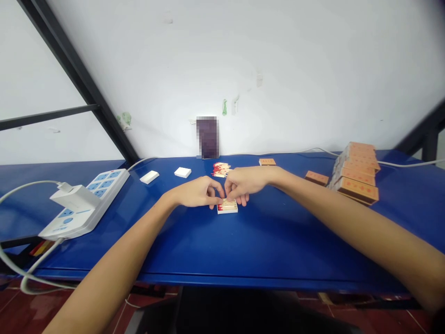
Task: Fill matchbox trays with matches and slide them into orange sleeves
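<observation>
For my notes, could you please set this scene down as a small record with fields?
Left grip: at left end of white tray
Right grip: above the tray's right part
Tray contents: red-tipped matches
Loose matches: piled beyond the tray
Small white boxes: two, left of loose matches
Orange matchboxes: stack at right, two more left of it

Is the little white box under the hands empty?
No, the white box holds matches: red tips and pale sticks show inside. Fingers hide part; cannot tell if full.

At our ten o'clock we see a white power strip (101,191) with a white charger (74,202) on it. Towards twelve, a dark, pixelated panel (208,138) stands before the wall (295,83).
</observation>
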{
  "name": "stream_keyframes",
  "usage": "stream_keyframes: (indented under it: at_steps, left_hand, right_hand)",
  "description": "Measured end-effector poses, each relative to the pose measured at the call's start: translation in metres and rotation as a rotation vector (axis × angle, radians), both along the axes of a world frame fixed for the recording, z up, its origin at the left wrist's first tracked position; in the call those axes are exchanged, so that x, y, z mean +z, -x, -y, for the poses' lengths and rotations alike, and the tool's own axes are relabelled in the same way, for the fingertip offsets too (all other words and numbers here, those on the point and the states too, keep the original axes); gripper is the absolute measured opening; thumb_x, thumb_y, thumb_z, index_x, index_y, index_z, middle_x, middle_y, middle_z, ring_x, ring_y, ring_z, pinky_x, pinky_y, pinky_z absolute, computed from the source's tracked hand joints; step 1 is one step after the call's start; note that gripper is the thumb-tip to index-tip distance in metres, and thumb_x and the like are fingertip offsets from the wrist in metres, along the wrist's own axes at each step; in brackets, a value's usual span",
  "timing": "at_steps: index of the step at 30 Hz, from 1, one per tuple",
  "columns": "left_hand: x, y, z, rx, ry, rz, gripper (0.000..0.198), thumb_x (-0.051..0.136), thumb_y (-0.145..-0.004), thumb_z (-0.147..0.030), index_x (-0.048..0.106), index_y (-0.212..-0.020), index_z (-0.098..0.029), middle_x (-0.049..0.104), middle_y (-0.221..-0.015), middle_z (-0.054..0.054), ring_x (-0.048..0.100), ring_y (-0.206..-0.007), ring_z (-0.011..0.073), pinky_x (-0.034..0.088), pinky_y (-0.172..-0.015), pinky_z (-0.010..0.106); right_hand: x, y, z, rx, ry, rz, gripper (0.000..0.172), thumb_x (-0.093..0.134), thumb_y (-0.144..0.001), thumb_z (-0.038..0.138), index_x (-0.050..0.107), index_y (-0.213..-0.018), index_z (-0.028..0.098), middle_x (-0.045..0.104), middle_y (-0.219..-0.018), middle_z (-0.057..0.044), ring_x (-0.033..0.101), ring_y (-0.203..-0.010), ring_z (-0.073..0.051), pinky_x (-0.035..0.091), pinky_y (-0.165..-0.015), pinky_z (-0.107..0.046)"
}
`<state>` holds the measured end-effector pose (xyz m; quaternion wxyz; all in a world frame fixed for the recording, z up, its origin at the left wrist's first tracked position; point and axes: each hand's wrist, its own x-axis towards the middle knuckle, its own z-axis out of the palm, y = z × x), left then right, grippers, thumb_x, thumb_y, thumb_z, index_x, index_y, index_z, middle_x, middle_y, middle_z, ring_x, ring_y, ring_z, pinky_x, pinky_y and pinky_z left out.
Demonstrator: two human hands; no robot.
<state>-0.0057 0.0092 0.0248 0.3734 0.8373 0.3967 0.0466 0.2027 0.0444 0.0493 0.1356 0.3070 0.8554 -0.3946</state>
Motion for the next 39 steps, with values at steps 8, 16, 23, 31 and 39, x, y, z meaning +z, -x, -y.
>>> stream_keyframes:
  at_steps: [8, 16, 23, 31, 39]
  left_hand:
    - [-0.002, -0.001, -0.001, 0.008, 0.013, 0.015, 0.034, 0.063, -0.084, -0.036, 0.072, -0.108, -0.014, 0.073, -0.071, 0.005, 0.062, -0.063, 0.0146, 0.037, -0.052, 0.023]
    - [-0.004, -0.001, -0.001, 0.020, -0.010, 0.030, 0.034, 0.065, -0.084, -0.042, 0.074, -0.103, -0.015, 0.074, -0.072, 0.004, 0.059, -0.058, 0.0119, 0.036, -0.052, 0.022]
    - [-0.006, -0.001, -0.003, 0.015, -0.028, 0.045, 0.036, 0.065, -0.085, -0.047, 0.074, -0.099, -0.014, 0.072, -0.072, 0.005, 0.059, -0.062, 0.0128, 0.037, -0.054, 0.022]
    - [0.001, -0.006, 0.006, 0.002, -0.074, -0.030, 0.048, 0.071, -0.075, -0.060, 0.071, -0.100, -0.018, 0.062, -0.072, 0.000, 0.053, -0.061, 0.0124, 0.035, -0.055, 0.024]
    - [-0.001, -0.008, 0.007, -0.013, -0.193, -0.039, 0.043, 0.075, -0.072, -0.052, 0.066, -0.096, -0.018, 0.057, -0.065, -0.003, 0.051, -0.056, 0.0114, 0.033, -0.055, 0.025]
  right_hand:
    - [0.003, 0.001, 0.001, -0.009, 0.039, -0.005, 0.019, 0.065, -0.082, 0.031, 0.067, -0.090, 0.015, 0.074, -0.077, -0.003, 0.069, -0.069, -0.015, 0.056, -0.070, -0.029]
    - [-0.002, 0.002, -0.002, -0.021, 0.084, -0.028, 0.023, 0.071, -0.077, 0.032, 0.066, -0.090, 0.014, 0.073, -0.074, -0.002, 0.069, -0.070, -0.016, 0.056, -0.071, -0.030]
    - [0.002, -0.002, -0.006, -0.076, 0.111, -0.018, 0.032, 0.070, -0.081, 0.041, 0.063, -0.096, 0.015, 0.073, -0.081, -0.005, 0.069, -0.073, -0.016, 0.055, -0.072, -0.029]
    - [0.025, -0.041, -0.030, -0.418, -0.695, 0.422, 0.030, 0.053, -0.090, 0.036, 0.069, -0.090, 0.010, 0.070, -0.087, -0.019, 0.067, -0.076, -0.028, 0.046, -0.063, -0.036]
    - [0.024, -0.041, -0.026, -0.415, -0.649, 0.663, 0.014, 0.072, -0.072, 0.024, 0.072, -0.083, 0.016, 0.069, -0.084, -0.012, 0.065, -0.078, -0.027, 0.046, -0.061, -0.033]
